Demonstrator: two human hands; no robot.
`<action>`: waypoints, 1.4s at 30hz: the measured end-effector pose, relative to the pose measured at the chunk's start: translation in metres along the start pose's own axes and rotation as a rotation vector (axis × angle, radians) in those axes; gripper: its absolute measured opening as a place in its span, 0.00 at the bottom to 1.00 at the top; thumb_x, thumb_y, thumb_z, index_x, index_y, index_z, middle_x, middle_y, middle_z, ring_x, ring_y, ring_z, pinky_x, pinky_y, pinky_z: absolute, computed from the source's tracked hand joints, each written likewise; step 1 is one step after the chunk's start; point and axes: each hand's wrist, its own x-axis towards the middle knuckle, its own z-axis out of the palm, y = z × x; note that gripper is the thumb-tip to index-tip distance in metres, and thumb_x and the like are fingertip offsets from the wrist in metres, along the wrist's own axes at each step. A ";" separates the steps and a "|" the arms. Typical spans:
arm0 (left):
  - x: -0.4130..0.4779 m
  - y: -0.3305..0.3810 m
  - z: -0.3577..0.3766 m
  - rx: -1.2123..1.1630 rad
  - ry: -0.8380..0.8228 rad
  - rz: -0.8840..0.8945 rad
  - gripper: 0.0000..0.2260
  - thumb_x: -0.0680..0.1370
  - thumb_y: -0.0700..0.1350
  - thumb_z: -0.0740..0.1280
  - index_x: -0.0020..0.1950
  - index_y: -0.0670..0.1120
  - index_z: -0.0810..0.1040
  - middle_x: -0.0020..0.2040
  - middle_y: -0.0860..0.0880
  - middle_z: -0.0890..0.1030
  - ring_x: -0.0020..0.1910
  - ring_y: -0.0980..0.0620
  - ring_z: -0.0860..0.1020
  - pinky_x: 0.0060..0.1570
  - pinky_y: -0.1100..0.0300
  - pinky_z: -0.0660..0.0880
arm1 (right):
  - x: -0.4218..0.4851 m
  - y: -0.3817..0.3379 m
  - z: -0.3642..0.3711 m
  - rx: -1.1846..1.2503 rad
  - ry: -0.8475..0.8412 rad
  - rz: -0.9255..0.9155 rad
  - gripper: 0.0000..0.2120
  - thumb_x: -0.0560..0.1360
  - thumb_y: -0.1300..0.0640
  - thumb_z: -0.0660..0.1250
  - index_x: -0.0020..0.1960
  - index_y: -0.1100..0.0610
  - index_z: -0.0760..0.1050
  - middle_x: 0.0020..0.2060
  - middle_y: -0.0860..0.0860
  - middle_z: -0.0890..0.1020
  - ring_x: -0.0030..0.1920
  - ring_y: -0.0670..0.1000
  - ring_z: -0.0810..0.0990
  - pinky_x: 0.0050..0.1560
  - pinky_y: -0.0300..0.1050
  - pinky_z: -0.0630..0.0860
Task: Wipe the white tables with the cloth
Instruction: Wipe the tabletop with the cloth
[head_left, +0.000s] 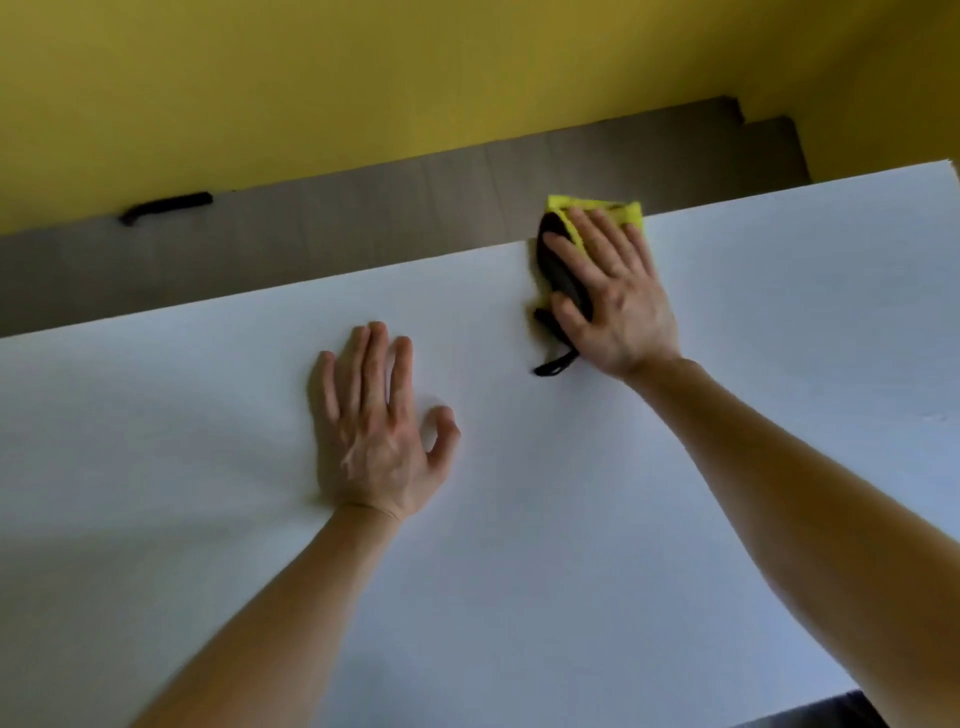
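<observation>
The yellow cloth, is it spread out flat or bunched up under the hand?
Bunched, not spread flat: the cloth is a compact wad under the right hand, yellow and black layers showing, a black loop trailing out.

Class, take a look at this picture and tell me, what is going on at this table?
A person is wiping a white table with a yellow cloth. The right hand presses flat on the cloth near the table's far edge, fingers spread. The left hand rests flat on the bare tabletop, closer to the person and apart from the cloth. A black loop trails from the cloth.
</observation>
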 end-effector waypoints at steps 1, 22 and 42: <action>0.000 0.001 -0.002 0.005 -0.012 0.003 0.34 0.81 0.56 0.64 0.82 0.38 0.69 0.85 0.37 0.64 0.86 0.37 0.61 0.80 0.30 0.58 | -0.008 0.021 -0.008 -0.016 0.022 0.128 0.33 0.82 0.41 0.60 0.85 0.48 0.66 0.86 0.55 0.63 0.87 0.60 0.57 0.86 0.64 0.51; -0.057 -0.131 -0.098 0.109 -0.744 -0.258 0.73 0.60 0.81 0.75 0.88 0.47 0.39 0.87 0.36 0.37 0.87 0.38 0.38 0.83 0.36 0.52 | 0.014 -0.133 0.035 0.004 -0.045 -0.026 0.37 0.81 0.42 0.60 0.87 0.51 0.61 0.86 0.54 0.61 0.87 0.59 0.57 0.87 0.61 0.49; -0.053 -0.125 -0.106 0.220 -0.804 -0.180 0.72 0.63 0.83 0.71 0.86 0.43 0.36 0.86 0.32 0.38 0.87 0.33 0.39 0.81 0.33 0.58 | -0.110 -0.097 0.008 -0.024 0.006 0.366 0.40 0.80 0.42 0.60 0.89 0.53 0.55 0.87 0.53 0.59 0.88 0.57 0.53 0.87 0.63 0.48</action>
